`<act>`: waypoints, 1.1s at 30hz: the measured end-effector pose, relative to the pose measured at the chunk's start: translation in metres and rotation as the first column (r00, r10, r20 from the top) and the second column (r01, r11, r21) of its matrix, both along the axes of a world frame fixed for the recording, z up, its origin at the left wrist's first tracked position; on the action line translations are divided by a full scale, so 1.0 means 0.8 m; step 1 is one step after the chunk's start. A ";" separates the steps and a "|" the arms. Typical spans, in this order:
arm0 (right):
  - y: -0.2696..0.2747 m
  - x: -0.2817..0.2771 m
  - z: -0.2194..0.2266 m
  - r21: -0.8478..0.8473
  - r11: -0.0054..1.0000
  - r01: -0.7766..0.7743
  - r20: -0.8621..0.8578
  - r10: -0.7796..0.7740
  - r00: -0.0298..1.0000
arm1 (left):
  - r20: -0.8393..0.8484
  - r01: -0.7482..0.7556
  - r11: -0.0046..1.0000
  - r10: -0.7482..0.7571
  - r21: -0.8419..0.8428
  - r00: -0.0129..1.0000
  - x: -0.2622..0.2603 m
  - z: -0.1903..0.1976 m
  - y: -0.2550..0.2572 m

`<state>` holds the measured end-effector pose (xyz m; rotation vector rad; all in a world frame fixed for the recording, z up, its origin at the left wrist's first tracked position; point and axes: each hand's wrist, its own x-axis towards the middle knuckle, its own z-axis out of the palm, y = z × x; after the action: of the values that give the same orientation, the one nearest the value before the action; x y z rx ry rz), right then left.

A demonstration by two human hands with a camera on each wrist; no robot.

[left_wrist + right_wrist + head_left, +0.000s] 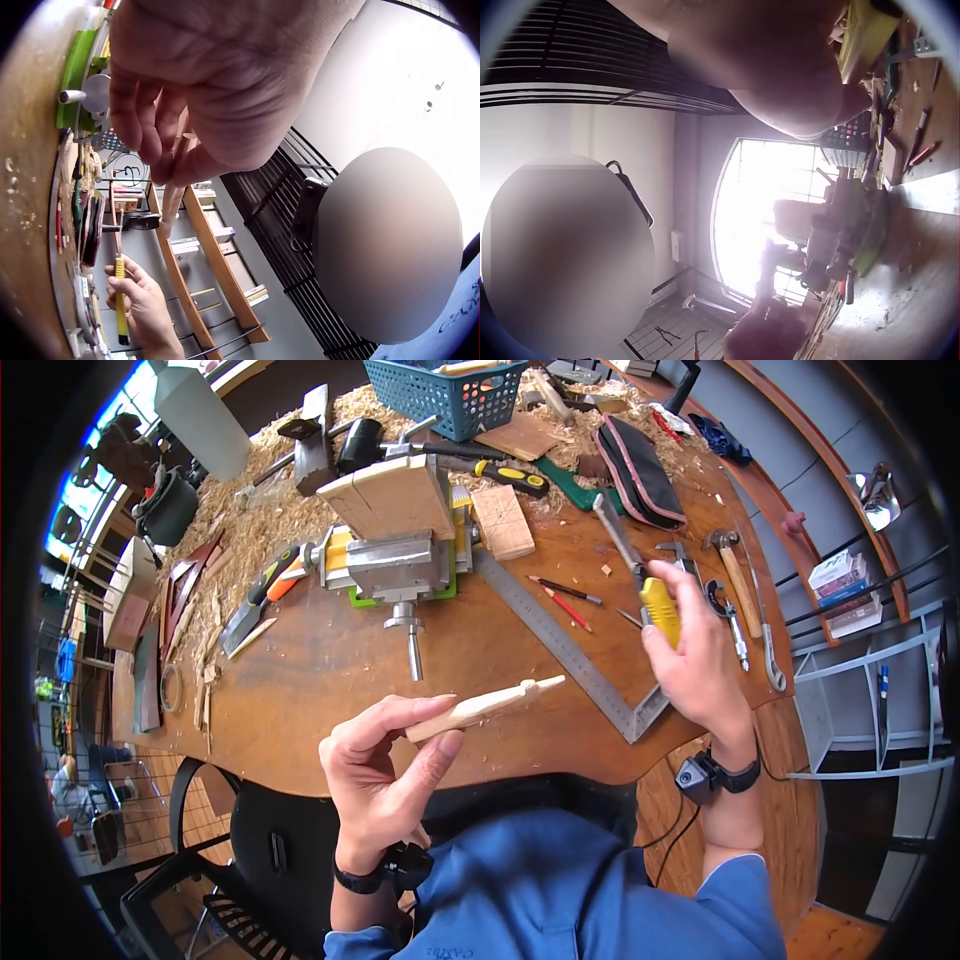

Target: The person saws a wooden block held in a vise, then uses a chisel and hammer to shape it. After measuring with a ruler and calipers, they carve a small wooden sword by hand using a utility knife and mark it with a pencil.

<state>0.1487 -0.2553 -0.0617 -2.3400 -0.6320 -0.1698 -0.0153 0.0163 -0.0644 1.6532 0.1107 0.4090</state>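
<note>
A pale carved wooden stick (485, 706) is pinched between the thumb and fingers of the left hand (385, 765), above the front of the table; its narrow notched end points right. The right hand (695, 660) grips the yellow handle (660, 610) of a knife whose blade (618, 532) points up and away. Knife and stick are apart. In the left wrist view the left hand (202, 90) holds the stick from above, and the right hand (146, 311) grips the yellow handle (121, 300). Seen from the right wrist, the yellow handle (866, 37) is partly hidden by the hand.
A metal vise (390, 565) clamps a wood block (390, 498) mid-table. A steel square (560, 645), pencils (568, 608), a hammer (738, 575) and a zipped case (640, 472) lie around it. Wood shavings (225, 525) and a blue basket (450, 400) are at the back.
</note>
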 end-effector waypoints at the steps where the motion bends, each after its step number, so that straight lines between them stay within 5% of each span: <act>1: 0.000 0.008 -0.008 -0.083 0.995 -0.053 0.045 0.057 0.997 | 0.025 -0.006 0.999 0.007 -0.036 1.000 0.000 -0.004 0.002; 10: 0.046 0.095 -0.055 -0.178 0.968 -0.178 0.015 0.183 0.983 | 0.157 -0.024 0.995 0.039 -0.095 0.987 -0.003 0.003 0.008; 16: 0.056 0.122 -0.073 -0.173 0.966 -0.190 0.105 0.210 0.972 | 0.232 0.017 0.996 0.004 -0.088 0.973 -0.009 0.017 0.013; 19: 0.053 0.110 -0.063 -0.153 0.976 -0.151 0.285 0.190 0.939 | 0.207 0.009 0.996 0.010 -0.090 0.978 -0.009 0.013 0.016; 27: 0.054 0.054 -0.025 -0.122 0.949 -0.291 -0.052 0.286 0.957 | 0.104 0.003 0.972 0.022 -0.235 0.994 -0.010 0.002 0.026; 33: 0.074 0.068 -0.070 -0.236 0.946 -0.222 0.075 0.245 0.967 | 0.151 0.043 0.956 0.001 -0.291 0.989 -0.008 0.004 0.020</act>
<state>0.2030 -0.1957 -0.1175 -2.4591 -1.0221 -0.1154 -0.0214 0.0326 -0.0616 1.3250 0.0388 0.4754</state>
